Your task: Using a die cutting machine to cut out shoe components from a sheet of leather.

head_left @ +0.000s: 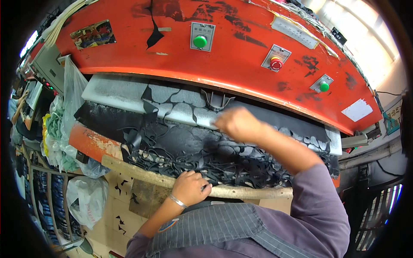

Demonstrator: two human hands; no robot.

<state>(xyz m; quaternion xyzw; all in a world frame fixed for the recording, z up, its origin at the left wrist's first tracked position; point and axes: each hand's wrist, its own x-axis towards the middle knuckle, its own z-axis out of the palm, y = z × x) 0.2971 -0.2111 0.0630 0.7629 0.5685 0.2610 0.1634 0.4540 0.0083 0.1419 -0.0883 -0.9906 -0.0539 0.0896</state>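
Note:
My left hand [189, 189], with a metal bracelet at its wrist, rests at the pale wooden rail [241, 192] along the near edge of the machine bed. Its fingers are curled, and something small and dark shows by the thumb, too little to name. My right hand [238, 124] is smeared by motion above the white cutting board [103, 92]. Just beyond it a metal cutting die [216, 101] stands on the black sheet material [266, 109]. Cut-out gaps and thin black strips lie across the board. Tangled black offcuts [193, 161] heap between the board and the rail.
An orange-red press beam [241, 56] spans the far side, with green buttons [199, 41] and a red stop button [275, 63]. Plastic bags [88, 200] hang at the left. A rack [49, 206] stands beside them. Black scraps [120, 223] dot the floor.

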